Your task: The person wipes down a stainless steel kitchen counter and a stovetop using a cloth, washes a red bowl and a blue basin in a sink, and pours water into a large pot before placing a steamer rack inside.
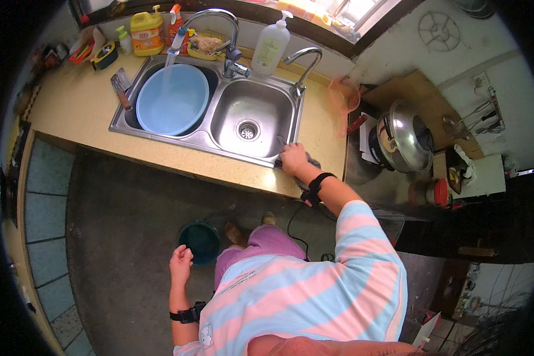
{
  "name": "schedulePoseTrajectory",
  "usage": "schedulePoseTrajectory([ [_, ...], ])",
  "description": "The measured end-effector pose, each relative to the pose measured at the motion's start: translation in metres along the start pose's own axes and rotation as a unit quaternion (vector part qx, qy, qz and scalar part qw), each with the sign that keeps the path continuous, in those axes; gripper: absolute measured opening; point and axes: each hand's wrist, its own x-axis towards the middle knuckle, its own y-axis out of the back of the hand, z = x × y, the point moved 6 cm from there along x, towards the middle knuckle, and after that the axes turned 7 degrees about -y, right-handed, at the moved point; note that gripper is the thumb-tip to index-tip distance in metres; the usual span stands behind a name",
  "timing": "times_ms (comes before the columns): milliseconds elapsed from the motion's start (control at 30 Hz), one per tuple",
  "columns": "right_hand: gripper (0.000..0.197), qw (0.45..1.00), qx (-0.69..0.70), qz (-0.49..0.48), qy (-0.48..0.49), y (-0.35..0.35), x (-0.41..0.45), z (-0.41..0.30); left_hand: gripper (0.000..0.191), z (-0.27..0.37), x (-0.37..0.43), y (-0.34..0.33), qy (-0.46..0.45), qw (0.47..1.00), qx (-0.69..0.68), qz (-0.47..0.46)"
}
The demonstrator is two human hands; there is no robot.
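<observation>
My right hand (294,157) grips a dark grey cloth (312,161) at the front right corner of the steel double sink (178,139). Part of the cloth hangs over the rim into the bare right basin (254,107). My left hand (180,263) hangs low over the floor with its fingers curled and nothing visible in it. Nearest to it is a dark green bucket (200,242). A light blue plastic basin (173,100) sits in the left bowl of the sink. Water runs into it from the tall chrome faucet (213,12).
A spatula (121,88) lies left of the sink. Along the back stand a yellow detergent jug (147,33) and a white pump bottle (271,44). A second faucet (309,55), a pink ladle (345,98), a red-handled knife (357,124) and a lidded wok (405,138) are to the right.
</observation>
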Motion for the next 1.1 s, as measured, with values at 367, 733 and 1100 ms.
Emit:
schedulePoseTrajectory([
  [367, 0.035, 0.929, 0.368, 0.022, -0.04, 0.003, 0.021, -0.059, 0.039, 0.017, 0.009, -0.042, 0.005, 0.996, 0.02, -0.084],
  [733, 0.02, 0.999, 0.007, 0.02, 0.047, -0.004, -0.008, -0.012, 0.037, 0.028, -0.01, -0.028, -0.011, 0.998, 0.038, -0.05],
  [1100, 0.041, 0.899, 0.401, 0.11, 0.135, 0.061, 0.045, -0.163, 0.035, 0.001, -0.04, -0.012, 0.037, 0.999, 0.029, -0.003],
])
